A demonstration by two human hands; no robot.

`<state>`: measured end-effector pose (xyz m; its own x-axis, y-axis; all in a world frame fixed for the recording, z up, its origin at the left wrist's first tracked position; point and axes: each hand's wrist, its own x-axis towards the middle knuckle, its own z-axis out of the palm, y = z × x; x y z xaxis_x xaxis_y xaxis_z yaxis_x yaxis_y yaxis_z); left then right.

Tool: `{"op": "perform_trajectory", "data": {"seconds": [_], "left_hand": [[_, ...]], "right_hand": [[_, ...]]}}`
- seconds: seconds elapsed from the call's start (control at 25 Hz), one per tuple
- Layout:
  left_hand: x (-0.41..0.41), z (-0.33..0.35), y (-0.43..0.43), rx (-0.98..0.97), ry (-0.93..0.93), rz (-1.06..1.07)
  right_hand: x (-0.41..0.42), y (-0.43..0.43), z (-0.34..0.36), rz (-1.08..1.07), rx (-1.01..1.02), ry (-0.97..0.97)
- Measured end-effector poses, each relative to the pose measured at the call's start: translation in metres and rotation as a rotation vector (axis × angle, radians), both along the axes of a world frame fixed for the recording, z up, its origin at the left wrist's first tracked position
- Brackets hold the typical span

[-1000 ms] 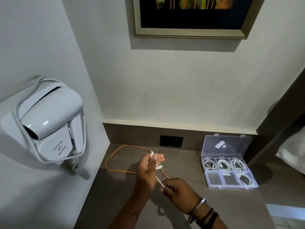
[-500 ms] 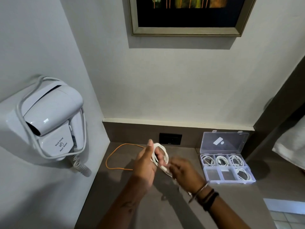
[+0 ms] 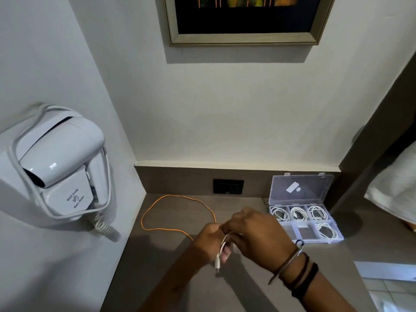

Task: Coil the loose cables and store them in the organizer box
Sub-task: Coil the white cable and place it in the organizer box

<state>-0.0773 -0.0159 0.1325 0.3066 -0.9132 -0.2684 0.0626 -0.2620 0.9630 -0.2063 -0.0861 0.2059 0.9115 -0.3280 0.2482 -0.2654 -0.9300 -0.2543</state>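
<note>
Both hands meet over the middle of the brown counter (image 3: 157,266). My left hand (image 3: 210,240) is closed around a coiled white cable (image 3: 221,248), and its plug end hangs down below the fingers. My right hand (image 3: 258,233) covers the coil from the right and grips it too. A loose orange cable (image 3: 171,199) lies in a wide loop on the counter to the left of my hands. The clear organizer box (image 3: 308,242) sits open at the back right, with coiled white cables in several compartments.
A white wall-mounted hair dryer (image 3: 60,163) with a curly cord hangs on the left wall. A black socket (image 3: 228,186) sits in the back ledge. A framed picture (image 3: 245,39) hangs above. White fabric (image 3: 396,188) shows at the right edge.
The white cable went from stretched between my hands to wound into a coil. My hands have come together and dropped lower toward me, and the right hand now covers the coil.
</note>
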Motion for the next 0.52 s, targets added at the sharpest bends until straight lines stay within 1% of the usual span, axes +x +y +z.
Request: {"op": "perform_trajectory", "data": {"seconds": [0.04,0.08,0.16,0.2,0.28,0.36,0.4,0.44,0.52], "left_hand": [[-0.001,0.005,0.002,0.051,0.089,0.011],[-0.003,0.009,0.004,0.066,0.158,0.053],[-0.009,0.013,0.005,0.027,0.194,0.179],[-0.012,0.015,0.006,-0.001,0.196,0.232],[-0.019,0.017,0.007,-0.038,0.176,0.307],[-0.022,0.016,0.008,-0.042,0.036,0.391],[-0.022,0.014,0.008,-0.038,-0.042,0.453],[-0.021,0.012,0.008,-0.038,-0.1,0.522],[-0.018,0.005,0.006,-0.059,-0.152,0.627]], "right_hand": [[0.0,-0.004,0.002,0.024,0.056,-0.068],[0.001,-0.008,0.0,0.037,0.153,-0.139],[0.007,-0.015,-0.013,0.022,0.393,-0.289],[0.009,-0.018,-0.02,-0.01,0.574,-0.349],[0.011,-0.018,-0.032,-0.07,1.039,-0.454],[0.014,-0.009,-0.045,-0.146,1.434,-0.579],[0.016,-0.003,-0.052,-0.191,1.549,-0.635],[0.018,0.003,-0.056,-0.244,1.597,-0.671],[0.023,0.013,-0.064,-0.365,1.602,-0.708]]}}
